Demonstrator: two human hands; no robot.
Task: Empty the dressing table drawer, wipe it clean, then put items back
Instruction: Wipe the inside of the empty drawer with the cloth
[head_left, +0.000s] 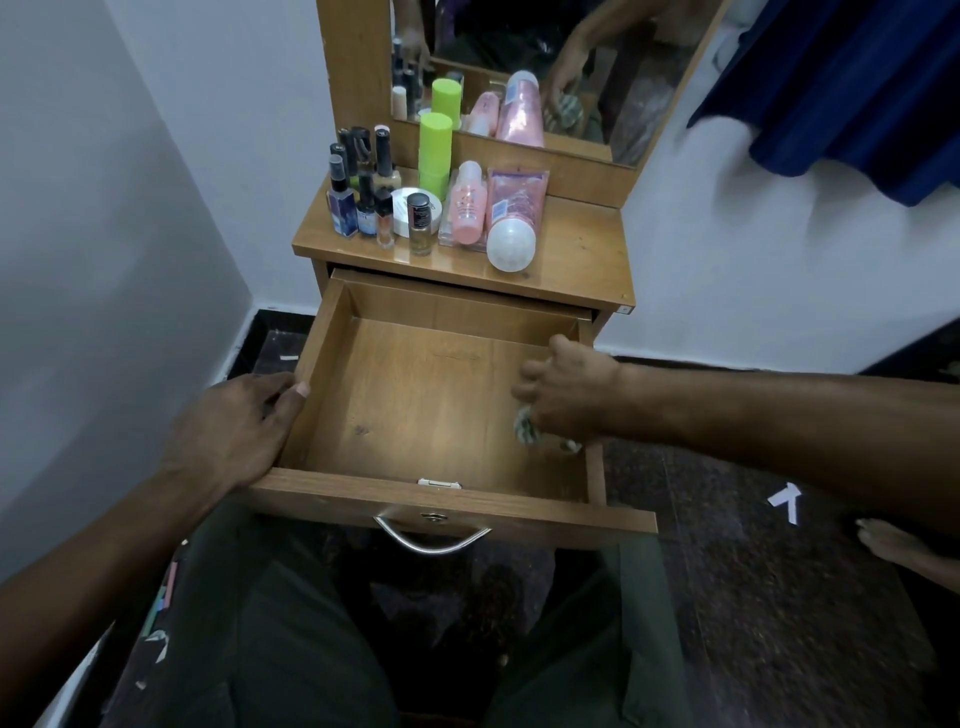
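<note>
Head view: drawer (415, 395) pulled out and emptied, bottles (415, 202) on the tabletop (571, 254); left hand (244, 426) grips its side, right hand (566, 389) clutches a cloth (527, 431) inside; wiping underway, restocking outstanding.

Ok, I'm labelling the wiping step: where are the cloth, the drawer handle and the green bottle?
cloth (525, 432), head view, on the bunched part below the right hand.
drawer handle (432, 542), head view, on its curved metal bar.
green bottle (434, 153), head view, on its body.
</note>
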